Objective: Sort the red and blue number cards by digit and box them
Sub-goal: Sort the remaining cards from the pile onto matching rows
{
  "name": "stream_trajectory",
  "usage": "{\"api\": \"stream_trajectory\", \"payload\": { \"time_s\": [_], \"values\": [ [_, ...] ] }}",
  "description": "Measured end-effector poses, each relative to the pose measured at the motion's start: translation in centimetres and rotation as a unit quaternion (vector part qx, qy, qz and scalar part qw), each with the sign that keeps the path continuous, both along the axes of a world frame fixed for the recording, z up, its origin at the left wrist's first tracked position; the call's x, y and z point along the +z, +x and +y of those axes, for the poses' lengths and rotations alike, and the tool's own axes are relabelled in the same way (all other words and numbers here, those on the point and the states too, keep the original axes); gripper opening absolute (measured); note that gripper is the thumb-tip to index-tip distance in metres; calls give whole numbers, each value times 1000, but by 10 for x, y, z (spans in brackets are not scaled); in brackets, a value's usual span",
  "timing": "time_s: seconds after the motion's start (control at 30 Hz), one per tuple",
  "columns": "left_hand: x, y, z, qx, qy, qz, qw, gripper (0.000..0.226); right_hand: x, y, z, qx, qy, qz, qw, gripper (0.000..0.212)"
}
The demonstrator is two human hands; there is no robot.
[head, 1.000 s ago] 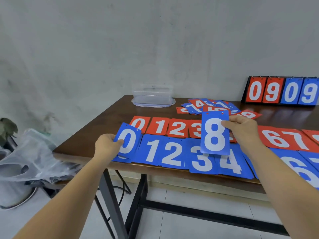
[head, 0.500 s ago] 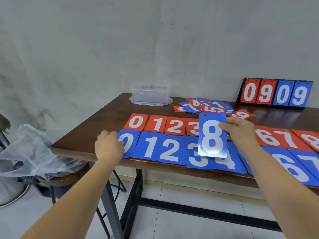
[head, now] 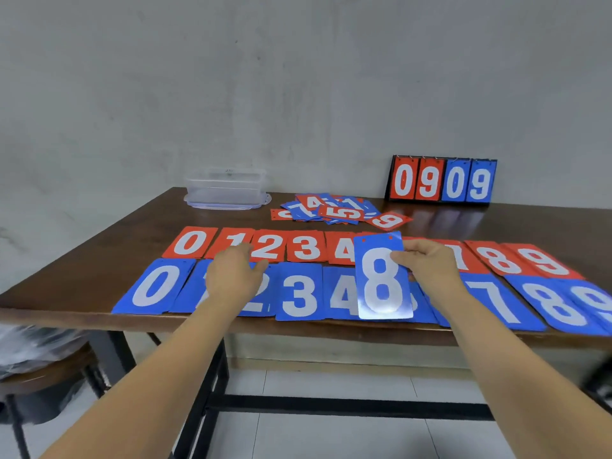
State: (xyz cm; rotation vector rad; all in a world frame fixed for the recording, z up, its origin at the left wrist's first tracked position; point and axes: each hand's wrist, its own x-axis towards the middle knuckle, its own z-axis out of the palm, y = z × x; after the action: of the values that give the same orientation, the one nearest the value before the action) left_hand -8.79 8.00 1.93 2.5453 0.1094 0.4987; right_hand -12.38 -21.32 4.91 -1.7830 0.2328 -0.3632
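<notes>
One blue 8 card (head: 381, 283), seemingly light, stiff and slick, is pinched by its side edge in the right hand (head: 427, 270); the left hand (head: 231, 279) is held open.

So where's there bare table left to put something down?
Bare wood shows at the brown wooden table's left end, between the clear plastic box and the red 0 card, and between the black flip scoreboard and the red 9 card. The two front card rows are crowded.
</notes>
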Motion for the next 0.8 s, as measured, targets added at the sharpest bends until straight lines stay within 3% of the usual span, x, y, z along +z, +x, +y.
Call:
{"api": "stream_trajectory", "payload": {
  "time_s": [0.23,0.5,0.6,0.7,0.8],
  "values": [
    [7,9,-101,-39,-7,-6,999,51,-2,-25,-110,-43,-9,27,999,14],
    [8,10,-205,-56,-13,-12,998,51,4,-34,-257,-115,-21,64,991,38],
    [6,8,-238,-58,-6,-10,998,51,3,-25,-289,-107,-33,79,991,31],
    [3,7,-257,-48,2,3,999,51,-7,-14,-301,-82,-97,90,988,34],
    [-1,6,-264,-41,8,15,999,53,-26,-3,-308,-76,-219,97,968,38]
  ]
}}
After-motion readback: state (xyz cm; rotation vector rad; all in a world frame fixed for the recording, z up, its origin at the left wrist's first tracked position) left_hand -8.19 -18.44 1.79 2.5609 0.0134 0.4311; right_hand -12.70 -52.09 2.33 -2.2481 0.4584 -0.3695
